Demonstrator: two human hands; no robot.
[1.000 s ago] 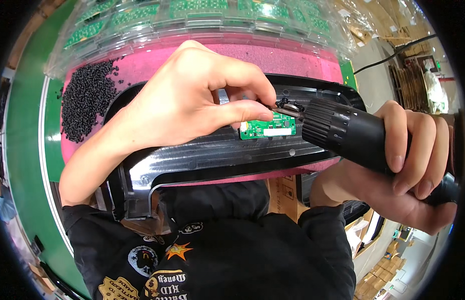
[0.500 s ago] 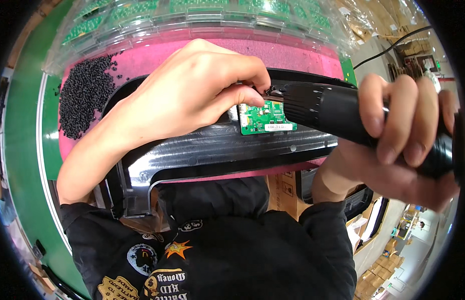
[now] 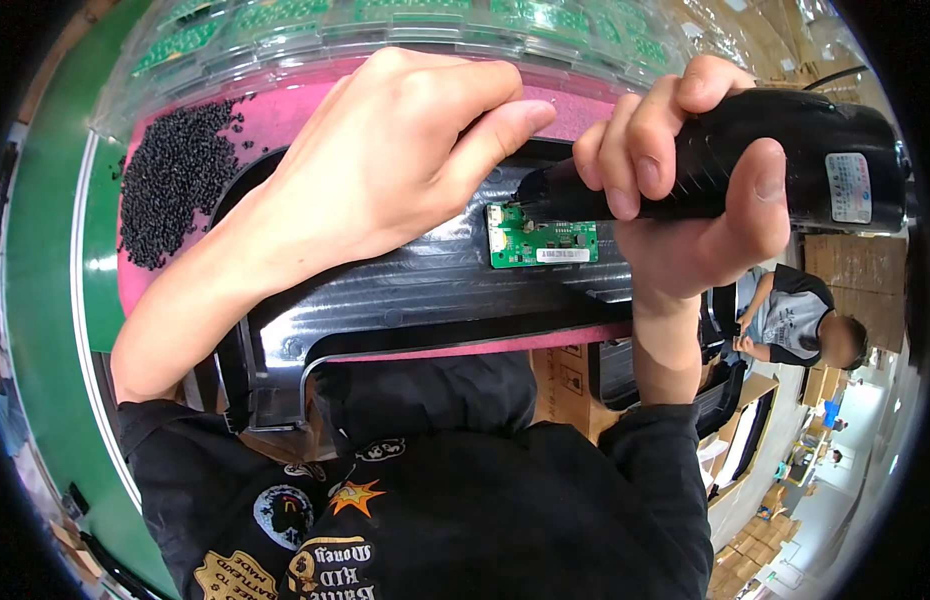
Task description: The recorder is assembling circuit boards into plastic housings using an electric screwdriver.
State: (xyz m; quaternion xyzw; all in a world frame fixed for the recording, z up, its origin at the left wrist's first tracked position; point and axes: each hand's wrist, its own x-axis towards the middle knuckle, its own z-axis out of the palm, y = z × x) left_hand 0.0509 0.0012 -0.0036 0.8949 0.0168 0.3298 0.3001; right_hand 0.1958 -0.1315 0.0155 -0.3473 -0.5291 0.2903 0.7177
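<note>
My right hand (image 3: 650,150) is wrapped round a black electric screwdriver (image 3: 820,125), thumb stretched along its near side. Its narrow end points left and down onto the upper left corner of a green circuit board (image 3: 570,238). That board lies inside a long black plastic housing (image 3: 415,295). Above the housing, left of the screwdriver's tip, hovers my left hand (image 3: 395,150), fingers curled and thumb against the index finger. Whatever is in that pinch is hidden. A heap of small black screws (image 3: 175,190) lies beyond my left forearm.
The housing rests on a pink mat (image 3: 285,112). Clear plastic trays (image 3: 385,45) with several green boards stand along the far side. A green surface (image 3: 45,260) runs down the left. A black cable (image 3: 837,77) trails at the upper right. Another person (image 3: 800,315) works farther right.
The screwdriver has swung with my right hand, its tip moving left and down to the board's corner. My left hand has drawn slightly up, away from the tip.
</note>
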